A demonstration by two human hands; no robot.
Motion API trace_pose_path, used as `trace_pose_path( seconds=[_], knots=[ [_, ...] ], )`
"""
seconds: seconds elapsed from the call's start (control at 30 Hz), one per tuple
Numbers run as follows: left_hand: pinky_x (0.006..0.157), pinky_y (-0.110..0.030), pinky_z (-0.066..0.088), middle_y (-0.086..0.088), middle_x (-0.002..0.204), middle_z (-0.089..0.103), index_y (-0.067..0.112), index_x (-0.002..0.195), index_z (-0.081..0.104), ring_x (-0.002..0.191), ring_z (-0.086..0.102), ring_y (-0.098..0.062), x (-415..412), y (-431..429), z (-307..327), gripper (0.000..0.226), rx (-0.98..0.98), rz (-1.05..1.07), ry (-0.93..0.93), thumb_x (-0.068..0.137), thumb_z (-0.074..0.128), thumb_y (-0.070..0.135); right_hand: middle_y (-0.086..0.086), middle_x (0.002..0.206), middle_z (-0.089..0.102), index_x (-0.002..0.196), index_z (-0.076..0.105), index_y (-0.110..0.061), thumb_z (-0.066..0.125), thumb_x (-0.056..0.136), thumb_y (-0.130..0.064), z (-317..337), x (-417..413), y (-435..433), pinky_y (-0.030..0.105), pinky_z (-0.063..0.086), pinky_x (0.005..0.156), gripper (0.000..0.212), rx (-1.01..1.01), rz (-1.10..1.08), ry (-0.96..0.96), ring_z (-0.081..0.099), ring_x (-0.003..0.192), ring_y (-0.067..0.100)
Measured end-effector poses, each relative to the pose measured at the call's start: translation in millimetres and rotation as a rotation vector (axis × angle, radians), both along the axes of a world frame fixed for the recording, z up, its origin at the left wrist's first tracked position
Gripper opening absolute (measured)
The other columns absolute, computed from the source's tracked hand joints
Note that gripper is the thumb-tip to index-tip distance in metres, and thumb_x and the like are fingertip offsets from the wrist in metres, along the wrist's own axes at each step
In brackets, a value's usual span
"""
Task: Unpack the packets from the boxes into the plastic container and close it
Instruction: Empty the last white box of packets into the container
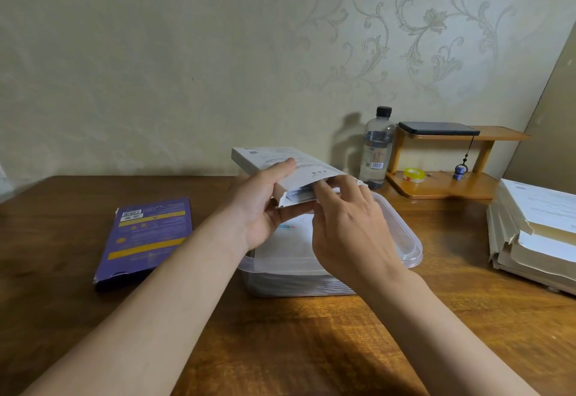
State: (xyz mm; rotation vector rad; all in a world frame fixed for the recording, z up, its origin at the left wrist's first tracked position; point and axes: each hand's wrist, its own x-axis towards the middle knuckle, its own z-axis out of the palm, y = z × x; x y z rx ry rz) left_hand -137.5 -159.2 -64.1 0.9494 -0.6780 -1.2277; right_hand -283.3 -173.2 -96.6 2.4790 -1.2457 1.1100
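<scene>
While the left hand [265, 208] gripped the white box [277, 160] at twelve o'clock over the plastic container [408, 244], the right hand [352, 230] pinched its packets [300, 196], which probably needed pulling out next.

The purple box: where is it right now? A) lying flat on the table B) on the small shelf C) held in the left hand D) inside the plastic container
A: the purple box lies flat on the wooden table, left of the plastic container.
</scene>
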Motion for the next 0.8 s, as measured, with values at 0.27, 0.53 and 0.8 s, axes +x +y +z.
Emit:
trace_pose_path(
  seconds=[0.27, 0.53, 0.8],
  knots=[
    [0.068, -0.044, 0.064, -0.019, 0.112, 0.075, 0.004, 0.124, 0.065, 0.094, 0.076, -0.031, 0.9, -0.8, -3.3, 0.032, 0.018, -0.017, -0.027, 0.094, 0.068, 0.014, 0.007, 0.096, 0.056, 0.102, 0.073, -0.017, 0.067, 0.084, -0.006, -1.9, -1.3, -4.9, 0.033, 0.041, 0.065, 0.022, -0.058, -0.049, 0.028, 0.047, 0.086, 0.028],
    [0.071, -0.046, 0.064, -0.021, 0.112, 0.074, 0.003, 0.118, 0.066, 0.086, 0.075, -0.032, 1.2, 0.6, -3.1, 0.025, 0.037, -0.02, -0.017, 0.096, 0.065, 0.014, 0.005, 0.08, 0.053, 0.084, 0.075, -0.012, 0.077, 0.078, -0.005, 0.0, -4.9, -7.8, 0.034, 0.036, 0.064, 0.009, -0.195, -0.023, 0.026, 0.043, 0.074, 0.025],
    [0.072, -0.043, 0.065, -0.02, 0.103, 0.076, -0.001, 0.116, 0.066, 0.084, 0.076, -0.031, 0.5, 2.7, -0.3, 0.023, 0.01, -0.032, 0.001, 0.098, 0.061, 0.012, 0.008, 0.083, 0.055, 0.093, 0.066, -0.008, 0.072, 0.083, -0.006, -1.5, -7.9, -7.9, 0.038, 0.041, 0.064, 0.012, -0.224, 0.034, -0.025, 0.047, 0.072, 0.028]
  ],
)
